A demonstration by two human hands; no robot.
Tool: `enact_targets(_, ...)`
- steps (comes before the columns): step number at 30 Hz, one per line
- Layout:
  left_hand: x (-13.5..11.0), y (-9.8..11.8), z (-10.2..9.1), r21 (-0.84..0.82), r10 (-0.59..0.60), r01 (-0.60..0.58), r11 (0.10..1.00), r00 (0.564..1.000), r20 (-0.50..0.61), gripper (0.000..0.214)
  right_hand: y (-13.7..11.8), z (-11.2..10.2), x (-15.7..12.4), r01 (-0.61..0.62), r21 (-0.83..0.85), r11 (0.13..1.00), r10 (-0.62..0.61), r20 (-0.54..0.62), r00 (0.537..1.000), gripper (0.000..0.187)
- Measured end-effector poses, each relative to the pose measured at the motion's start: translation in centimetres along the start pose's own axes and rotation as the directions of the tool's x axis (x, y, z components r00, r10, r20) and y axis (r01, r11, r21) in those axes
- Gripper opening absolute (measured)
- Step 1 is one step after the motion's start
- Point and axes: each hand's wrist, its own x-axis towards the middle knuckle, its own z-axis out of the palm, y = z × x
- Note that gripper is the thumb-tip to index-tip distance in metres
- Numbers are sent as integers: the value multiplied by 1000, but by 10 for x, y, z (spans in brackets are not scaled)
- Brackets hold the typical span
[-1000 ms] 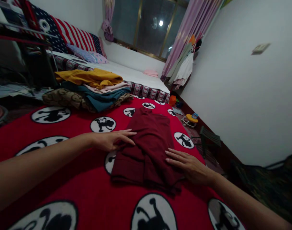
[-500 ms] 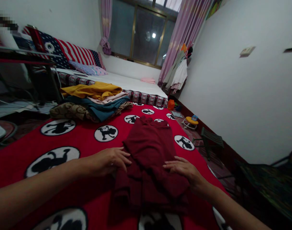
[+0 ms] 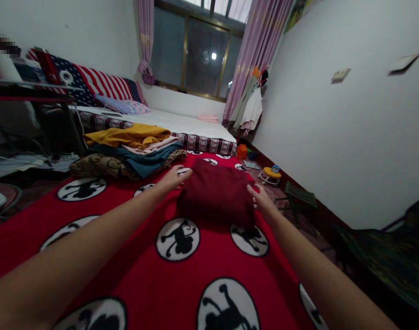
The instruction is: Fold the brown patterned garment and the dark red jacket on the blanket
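A dark red garment (image 3: pixel 218 192), folded into a compact bundle, lies on the red blanket (image 3: pixel 134 284) with its black-and-white monkey circles. My left hand (image 3: pixel 175 178) is at the bundle's far left corner, thumb and forefinger apart with a gap between them. At the right edge, my right hand (image 3: pixel 260 198) has its fingers extended against or just beside the cloth; whether they press on it is hard to make out. Neither hand visibly grips the fabric. The garment's underside is hidden.
Left of the garment stands a pile of folded clothes (image 3: pixel 137 151), mustard on top. Behind it is a bed (image 3: pixel 182 121) with a white cover. A desk (image 3: pixel 34 89) is at left; a yellow stool (image 3: pixel 271 173) and a dark green folding stool (image 3: pixel 299 197) stand right.
The garment's near part has been folded away from me, making a shorter bundle. Both hands moved forward to its far half, and the view shifted slightly.
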Motion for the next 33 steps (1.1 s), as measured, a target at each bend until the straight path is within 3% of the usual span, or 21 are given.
enact_targets(2,-1,-23,16,108,-11,11,994,1000,2,71,29,10,4,68,-74,995,-73,-70,995,68)
enact_targets(4,-14,-44,29,199,122,-117,973,992,-12,57,52,16,-3,207,-131,970,-220,-101,970,64)
enact_targets(6,-31,-57,33,232,253,-240,943,967,-31,39,65,16,-15,312,-156,937,-328,-90,940,51)
enact_targets(8,-45,-62,28,240,300,-288,927,954,-14,30,68,9,-28,362,-177,915,-376,-53,925,39)
enact_targets(11,-58,-53,9,337,246,-272,901,962,118,27,63,-9,-48,385,-311,869,-366,118,923,27)
enact_targets(14,-66,-32,-5,556,254,-326,765,945,205,22,48,-19,-63,436,-578,690,-376,229,898,21)
enact_targets(17,-66,-10,10,678,440,-461,572,871,221,33,22,-6,-68,488,-722,491,-557,170,813,27)
enact_targets(19,-61,-3,37,663,429,-521,538,846,317,45,8,16,-63,548,-697,462,-609,199,768,38)
enact_targets(21,-52,-6,67,665,273,-473,578,880,388,53,4,42,-54,561,-681,471,-540,280,794,45)
enact_targets(23,-40,-13,90,698,167,-389,601,915,367,56,9,63,-43,492,-720,490,-386,327,862,48)
enact_targets(25,-30,-21,102,717,115,-334,612,934,337,56,20,75,-33,410,-764,498,-262,318,911,49)
enact_targets(33,-25,-27,95,682,163,-335,649,938,306,58,34,74,-25,374,-780,501,-256,280,925,51)
